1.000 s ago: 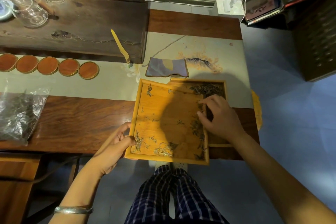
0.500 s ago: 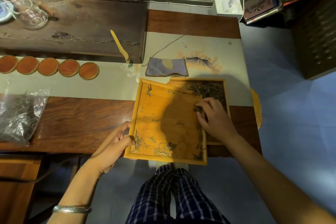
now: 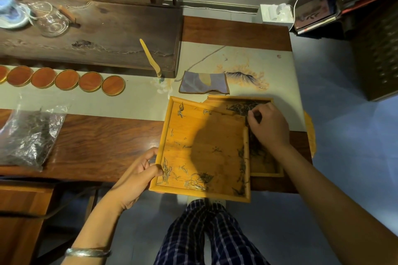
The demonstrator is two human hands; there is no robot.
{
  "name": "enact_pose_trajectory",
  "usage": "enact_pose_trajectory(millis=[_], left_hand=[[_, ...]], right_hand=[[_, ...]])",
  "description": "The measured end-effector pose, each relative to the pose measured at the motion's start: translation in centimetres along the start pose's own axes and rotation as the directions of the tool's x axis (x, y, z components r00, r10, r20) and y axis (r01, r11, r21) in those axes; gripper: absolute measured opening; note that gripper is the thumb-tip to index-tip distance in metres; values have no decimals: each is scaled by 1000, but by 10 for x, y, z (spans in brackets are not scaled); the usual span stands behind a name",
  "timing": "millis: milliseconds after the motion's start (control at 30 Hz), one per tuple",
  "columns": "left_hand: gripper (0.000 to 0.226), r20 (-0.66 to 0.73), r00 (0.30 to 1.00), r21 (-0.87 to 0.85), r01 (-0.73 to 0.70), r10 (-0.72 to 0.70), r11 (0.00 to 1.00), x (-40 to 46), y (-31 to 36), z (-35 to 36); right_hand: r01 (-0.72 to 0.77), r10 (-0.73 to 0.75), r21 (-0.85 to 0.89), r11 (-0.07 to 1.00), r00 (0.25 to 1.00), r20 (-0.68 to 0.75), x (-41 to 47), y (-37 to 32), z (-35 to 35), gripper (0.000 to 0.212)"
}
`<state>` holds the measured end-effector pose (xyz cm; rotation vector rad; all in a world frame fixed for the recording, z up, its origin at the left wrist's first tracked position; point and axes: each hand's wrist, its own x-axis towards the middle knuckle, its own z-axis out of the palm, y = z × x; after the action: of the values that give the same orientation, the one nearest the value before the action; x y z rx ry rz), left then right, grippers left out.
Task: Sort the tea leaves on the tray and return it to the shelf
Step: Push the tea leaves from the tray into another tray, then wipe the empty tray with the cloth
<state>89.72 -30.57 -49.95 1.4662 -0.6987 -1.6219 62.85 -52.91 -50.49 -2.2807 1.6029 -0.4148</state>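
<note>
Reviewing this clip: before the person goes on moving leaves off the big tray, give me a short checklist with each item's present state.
1. Left hand grips the large tray at its near left corner: ok.
2. Large tray's right edge overlaps the smaller tray, so leaves can pass across: ok.
3. Right hand is over the smaller tray, fingers pinched together; whether they hold tea leaves: cannot tell.
4. Large tray cleared of tea leaves: not ok, clusters remain along the near and right edges.
5. Large tray fully supported by the table: not ok, its near edge juts past the table edge.
6. Folded cloth clear of both trays: ok.
</note>
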Motion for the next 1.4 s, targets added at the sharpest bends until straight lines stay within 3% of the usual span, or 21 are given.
enact_pose_trajectory(millis=[133,300,433,533,600,667,967,1100,1267,1400], left_hand=[[38,-10,1000,-4,18,-18,1000,1,5,3],[40,-28,999,11,36,-36,999,5,6,5],[41,-32,999,16,29,-29,999,8,-2,4],[43,-55,998,12,40,-39,999,9,-9,3],[44,-60,997,6,50,-50,999,10,-11,2],[45,-66,996,7,57,-56,998,11,-12,1],[49,-94,995,-3,34,-34,999,16,-11,3],[47,-92,996,12,24,-23,1000,18,-8,9],[43,-71,997,34,-15,17,999,21,4,22],[36,-83,996,48,-29,33,998,24,12,41]], right_hand=[[79,-78,101,992,997,-8,34,-21,1,21],[229,-251,166,959,960,125,95,-58,25,19],[334,-346,93,938,885,311,131,-76,49,30],[523,-452,-31,852,764,460,147,-82,63,50],[609,-450,-147,779,707,546,156,-80,72,64],[611,-416,-189,768,702,579,159,-74,80,67],[507,-421,-105,856,800,427,159,-73,91,33],[342,-357,108,933,916,182,157,-73,67,34],[275,-245,429,860,961,-125,121,-78,0,27],[107,-86,457,883,994,-66,58,-75,-40,25]])
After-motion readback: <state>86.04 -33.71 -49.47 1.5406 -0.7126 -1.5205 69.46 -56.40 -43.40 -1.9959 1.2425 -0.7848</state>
